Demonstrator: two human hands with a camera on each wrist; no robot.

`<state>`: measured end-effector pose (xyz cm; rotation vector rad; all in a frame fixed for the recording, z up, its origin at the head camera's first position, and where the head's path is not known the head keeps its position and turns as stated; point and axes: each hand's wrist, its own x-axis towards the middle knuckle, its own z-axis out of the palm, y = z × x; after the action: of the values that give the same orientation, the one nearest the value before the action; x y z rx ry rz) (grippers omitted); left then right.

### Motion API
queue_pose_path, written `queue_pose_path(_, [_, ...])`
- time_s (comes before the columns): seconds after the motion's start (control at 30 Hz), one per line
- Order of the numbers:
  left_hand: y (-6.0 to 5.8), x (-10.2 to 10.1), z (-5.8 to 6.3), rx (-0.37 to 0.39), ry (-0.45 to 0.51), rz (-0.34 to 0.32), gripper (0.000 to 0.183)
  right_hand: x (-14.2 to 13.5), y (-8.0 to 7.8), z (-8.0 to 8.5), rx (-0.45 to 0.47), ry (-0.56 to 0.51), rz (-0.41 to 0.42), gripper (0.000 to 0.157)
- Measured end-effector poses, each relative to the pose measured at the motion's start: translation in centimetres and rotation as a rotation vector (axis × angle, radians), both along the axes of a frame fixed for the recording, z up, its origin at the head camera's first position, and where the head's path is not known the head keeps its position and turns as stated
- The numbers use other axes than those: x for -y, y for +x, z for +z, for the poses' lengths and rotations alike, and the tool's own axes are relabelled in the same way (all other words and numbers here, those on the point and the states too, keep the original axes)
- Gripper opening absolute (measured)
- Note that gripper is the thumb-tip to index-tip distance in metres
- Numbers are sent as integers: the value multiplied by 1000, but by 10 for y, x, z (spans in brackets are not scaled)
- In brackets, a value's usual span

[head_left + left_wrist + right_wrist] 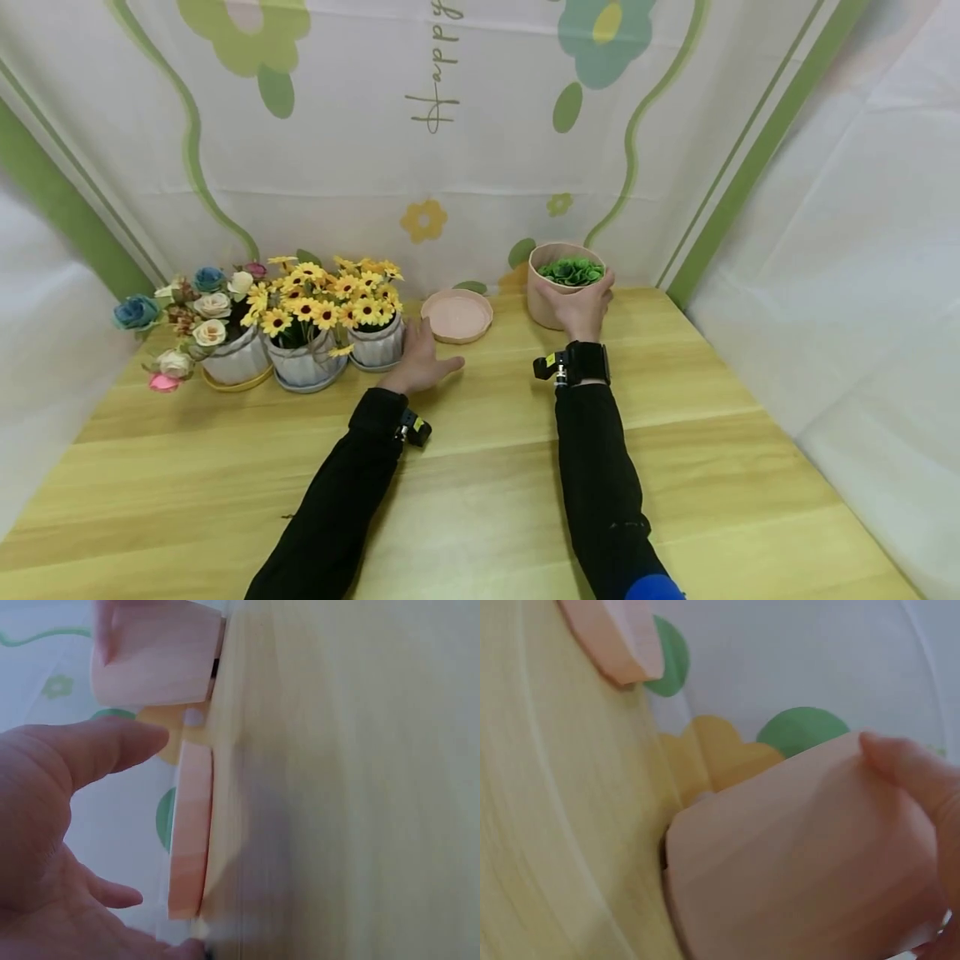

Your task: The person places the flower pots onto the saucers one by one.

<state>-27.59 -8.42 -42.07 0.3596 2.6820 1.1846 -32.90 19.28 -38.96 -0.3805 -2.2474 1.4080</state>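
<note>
My right hand grips the near side of a pale pink flower pot, thumb near the rim. Inside the pot sits a leafy green plant. In the right wrist view the pot is tilted a little, its base right at the tabletop. A round pink saucer lies flat on the table to the left of that pot. My left hand is beside the saucer's near left edge with thumb and fingers spread, holding nothing. The saucer shows edge-on beyond the fingers in the left wrist view.
Left of my left hand stand two grey-white pots of yellow daisies on grey saucers. Farther left is a pot of mixed roses on a yellow saucer. A printed cloth hangs behind the wooden table.
</note>
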Motion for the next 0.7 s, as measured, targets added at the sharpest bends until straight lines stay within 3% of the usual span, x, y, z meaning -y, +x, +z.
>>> queue_pose_path(0.23, [-9,-11,-9,-11,29,112,103,-3,-13,-15,-91,-19,12,131])
queue_pose_path(0.37, [-14,-10,-16,4,54,141,101,-3,-18,-27,-159,-40,27,128])
queue_pose_path(0.5, [-19,-6,-16,22,51,129,98,-3,-23,-33,-218,-50,41,126])
queue_pose_path(0.7, [-28,-4,-11,25,-41,74,97,-6,-30,-30,-246,-66,42,124])
